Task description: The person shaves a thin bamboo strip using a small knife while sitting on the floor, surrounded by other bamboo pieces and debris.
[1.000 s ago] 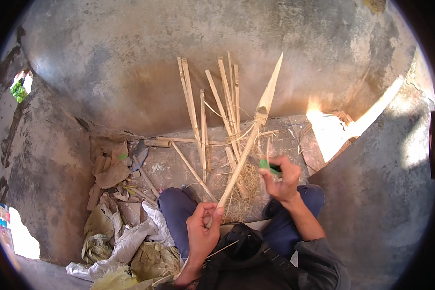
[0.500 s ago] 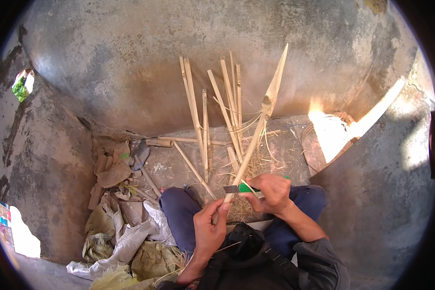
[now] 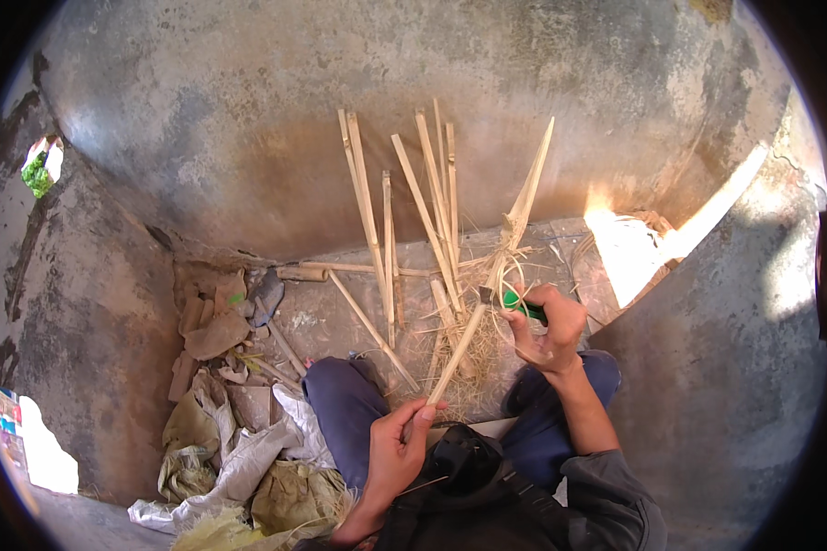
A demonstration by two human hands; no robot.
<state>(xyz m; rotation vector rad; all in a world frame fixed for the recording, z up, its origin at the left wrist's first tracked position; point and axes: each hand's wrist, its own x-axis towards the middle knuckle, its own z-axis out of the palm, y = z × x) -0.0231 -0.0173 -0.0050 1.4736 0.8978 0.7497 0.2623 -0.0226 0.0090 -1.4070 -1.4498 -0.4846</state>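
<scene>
A long pale bamboo strip (image 3: 464, 344) slants up and away from me, its pointed far end toward the wall. My left hand (image 3: 399, 444) is closed on its near end, thumb and fingers pinching it. In my right hand (image 3: 553, 332) is a green-handled knife (image 3: 515, 301), gripped with the fingers wrapped round. Its short dark blade lies across the strip about midway along. Thin curled shavings (image 3: 513, 268) hang from the strip just beyond the blade.
Several bamboo strips (image 3: 366, 188) lean on the concrete wall (image 3: 276, 138). Loose shavings (image 3: 459, 390) cover the floor between my knees. Crumpled sacks (image 3: 248, 459) and broken pieces (image 3: 216, 332) lie to the left. Sunlit debris (image 3: 648, 234) sits at the right corner.
My right hand has pushed the knife away from me along the strip, from near my left hand to about midway. Shavings bunch ahead of the blade. The strip's pointed tip has dropped lower in view.
</scene>
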